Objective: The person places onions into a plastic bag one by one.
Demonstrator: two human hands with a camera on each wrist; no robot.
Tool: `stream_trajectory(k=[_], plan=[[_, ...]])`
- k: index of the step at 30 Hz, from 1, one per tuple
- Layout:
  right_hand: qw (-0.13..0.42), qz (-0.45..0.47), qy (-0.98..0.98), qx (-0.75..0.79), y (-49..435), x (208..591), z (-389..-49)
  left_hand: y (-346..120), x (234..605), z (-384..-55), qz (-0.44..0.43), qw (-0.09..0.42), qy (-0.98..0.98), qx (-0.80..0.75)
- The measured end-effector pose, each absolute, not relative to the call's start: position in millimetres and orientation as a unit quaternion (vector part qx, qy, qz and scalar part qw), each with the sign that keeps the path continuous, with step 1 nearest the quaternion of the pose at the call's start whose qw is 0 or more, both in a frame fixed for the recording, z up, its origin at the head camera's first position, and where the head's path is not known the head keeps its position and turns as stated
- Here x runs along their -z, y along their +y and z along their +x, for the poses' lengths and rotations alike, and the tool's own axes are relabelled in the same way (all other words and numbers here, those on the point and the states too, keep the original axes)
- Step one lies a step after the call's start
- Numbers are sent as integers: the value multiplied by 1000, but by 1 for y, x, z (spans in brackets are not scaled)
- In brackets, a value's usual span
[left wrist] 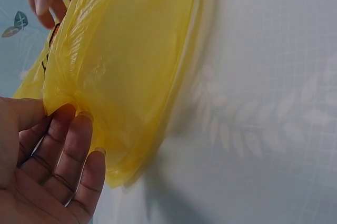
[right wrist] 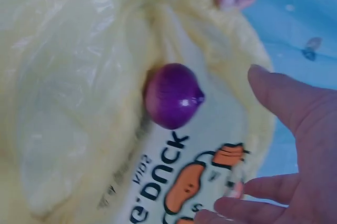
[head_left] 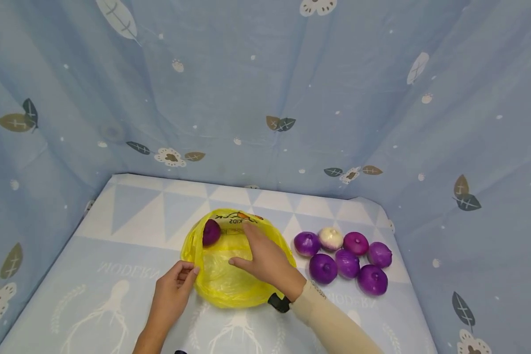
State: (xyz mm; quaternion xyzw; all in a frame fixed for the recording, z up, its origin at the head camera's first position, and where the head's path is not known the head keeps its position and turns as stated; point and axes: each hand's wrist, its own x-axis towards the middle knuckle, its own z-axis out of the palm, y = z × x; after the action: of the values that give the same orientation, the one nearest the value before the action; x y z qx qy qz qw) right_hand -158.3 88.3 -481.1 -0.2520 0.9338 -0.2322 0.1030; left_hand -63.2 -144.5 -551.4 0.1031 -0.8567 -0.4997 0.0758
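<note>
A yellow plastic bag (head_left: 230,295) lies with its mouth spread wide on the table, printed lettering showing on its inner far side. Inside it, at the left, sits one purple onion (head_left: 211,232), seen closer in the right wrist view (right wrist: 172,96). My left hand (head_left: 173,290) pinches the bag's left rim between thumb and fingers. Over the bag's mouth hovers my right hand (head_left: 267,258), its thumb and fingers spread apart and nothing held. In the right wrist view the right hand (right wrist: 295,155) is apart from the onion.
Right of the bag, a group of several purple onions (head_left: 323,269) and one pale onion (head_left: 330,238) rests on the patterned tablecloth (head_left: 128,255). Blue curtains (head_left: 230,88) enclose the table at the back and sides. A dark band (head_left: 279,303) sits at my right wrist.
</note>
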Motion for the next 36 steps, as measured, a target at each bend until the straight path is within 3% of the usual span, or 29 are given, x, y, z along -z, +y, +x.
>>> stream_trajectory(k=[6, 16, 36], plan=[[58, -239, 939, 239, 124, 464, -136, -144, 550, -63, 107, 75, -856, 500], [-123, -220, 942, 224, 189, 463, -104, -145, 553, -64, 106, 79, -863, 488], [-137, -54, 974, 172, 311, 503, -86, -147, 552, -66, 115, 58, -871, 474]])
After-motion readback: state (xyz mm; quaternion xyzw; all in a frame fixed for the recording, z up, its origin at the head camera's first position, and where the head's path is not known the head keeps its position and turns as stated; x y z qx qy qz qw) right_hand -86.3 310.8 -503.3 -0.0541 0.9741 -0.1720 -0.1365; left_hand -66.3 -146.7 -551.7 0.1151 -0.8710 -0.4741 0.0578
